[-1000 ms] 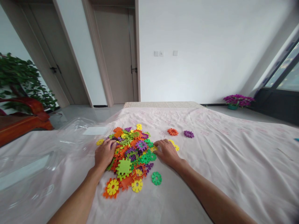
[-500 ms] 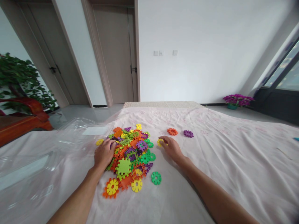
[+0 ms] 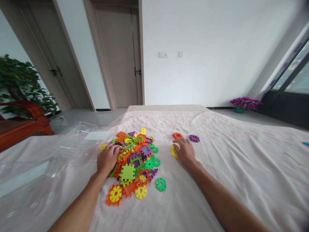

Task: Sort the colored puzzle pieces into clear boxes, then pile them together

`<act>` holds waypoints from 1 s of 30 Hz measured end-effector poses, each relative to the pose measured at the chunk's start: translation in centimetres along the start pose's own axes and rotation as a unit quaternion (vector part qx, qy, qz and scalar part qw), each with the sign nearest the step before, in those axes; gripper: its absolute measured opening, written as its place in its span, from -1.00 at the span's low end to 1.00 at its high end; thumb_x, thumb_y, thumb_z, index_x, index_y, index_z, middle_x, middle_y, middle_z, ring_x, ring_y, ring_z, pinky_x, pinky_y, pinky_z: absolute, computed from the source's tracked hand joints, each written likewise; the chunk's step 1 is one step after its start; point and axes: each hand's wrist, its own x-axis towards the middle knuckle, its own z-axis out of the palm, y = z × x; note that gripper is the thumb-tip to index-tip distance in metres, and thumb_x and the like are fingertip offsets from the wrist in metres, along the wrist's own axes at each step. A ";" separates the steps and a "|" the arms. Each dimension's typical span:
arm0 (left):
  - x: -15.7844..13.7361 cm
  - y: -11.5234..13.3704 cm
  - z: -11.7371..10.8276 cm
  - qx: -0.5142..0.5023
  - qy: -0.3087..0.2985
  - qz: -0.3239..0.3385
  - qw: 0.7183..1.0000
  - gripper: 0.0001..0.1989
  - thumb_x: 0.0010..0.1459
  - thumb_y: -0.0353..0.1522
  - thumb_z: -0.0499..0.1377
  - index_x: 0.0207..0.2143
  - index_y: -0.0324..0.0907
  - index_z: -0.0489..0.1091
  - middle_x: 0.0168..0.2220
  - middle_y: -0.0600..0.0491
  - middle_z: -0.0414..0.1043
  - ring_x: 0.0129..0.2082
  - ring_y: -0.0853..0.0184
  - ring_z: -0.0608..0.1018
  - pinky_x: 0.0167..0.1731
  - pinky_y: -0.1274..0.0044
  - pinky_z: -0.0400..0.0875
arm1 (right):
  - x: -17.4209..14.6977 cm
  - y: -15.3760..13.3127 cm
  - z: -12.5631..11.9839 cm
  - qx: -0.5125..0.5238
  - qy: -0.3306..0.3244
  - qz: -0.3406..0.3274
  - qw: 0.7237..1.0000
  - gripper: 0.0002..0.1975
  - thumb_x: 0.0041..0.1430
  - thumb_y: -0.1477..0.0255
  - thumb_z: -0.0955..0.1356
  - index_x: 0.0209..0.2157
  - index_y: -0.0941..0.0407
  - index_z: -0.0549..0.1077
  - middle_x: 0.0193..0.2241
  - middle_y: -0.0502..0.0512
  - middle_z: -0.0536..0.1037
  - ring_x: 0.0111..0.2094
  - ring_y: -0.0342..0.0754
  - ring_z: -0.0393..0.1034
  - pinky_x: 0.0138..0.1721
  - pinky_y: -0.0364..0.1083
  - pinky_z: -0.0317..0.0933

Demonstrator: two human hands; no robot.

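Observation:
A heap of colourful plastic interlocking pieces (image 3: 127, 172), in orange, green, purple and yellow, lies on the cloth. My left hand (image 3: 107, 159) rests against the heap's left edge, its fingers loosely bent over the pieces and not closed on any. Right of the heap, my right hand (image 3: 185, 151) pinches a yellow notched disc (image 3: 174, 151) between thumb and fingers, partly covering it. Just beyond that hand are an orange piece (image 3: 177, 135) and a purple piece (image 3: 194, 138). A green notched disc (image 3: 161, 184) lies apart, at the heap's lower right.
Two clear plastic containers (image 3: 70, 146) lie left of the heap. Under everything spreads a wrinkled pale pink cloth (image 3: 231, 167). A red wooden armrest (image 3: 36, 117) stands at the left, and something blue (image 3: 306, 143) shows at the right edge.
My right hand has moved to the right with the yellow disc, coming close to the orange piece. The left hand stays at the heap.

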 end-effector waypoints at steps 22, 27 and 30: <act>0.1 0.1 0.0 -0.008 0.008 -0.001 1.000 -0.62 0.32 -0.19 -0.08 -0.06 -0.06 0.48 0.10 0.02 0.42 0.10 0.22 0.43 0.06 0.42 0.30 | -1.8 -8.3 1.6 0.120 -0.069 -0.272 0.952 -0.76 0.31 0.44 0.27 -0.05 0.00 0.50 0.04 0.13 0.49 -0.01 -0.01 0.41 0.01 -0.02 0.27; 0.1 0.1 0.1 0.002 0.011 0.002 1.000 -0.61 0.33 -0.19 -0.10 -0.06 -0.06 0.47 0.11 0.02 0.42 0.12 0.23 0.43 0.05 0.44 0.31 | -1.9 -8.2 1.6 0.173 -0.048 -0.255 0.950 -0.78 0.34 0.42 0.25 -0.07 0.03 0.49 -0.05 0.12 0.52 -0.06 -0.05 0.43 -0.02 -0.06 0.29; 0.0 0.0 0.1 0.002 0.007 0.004 1.000 -0.60 0.33 -0.18 -0.11 -0.05 -0.07 0.46 0.12 0.01 0.41 0.12 0.22 0.42 0.06 0.41 0.30 | -1.7 -7.9 1.0 0.213 -0.027 -0.229 0.950 -0.77 0.36 0.40 0.22 -0.08 0.03 0.48 -0.09 0.11 0.52 -0.08 -0.07 0.43 -0.03 -0.09 0.30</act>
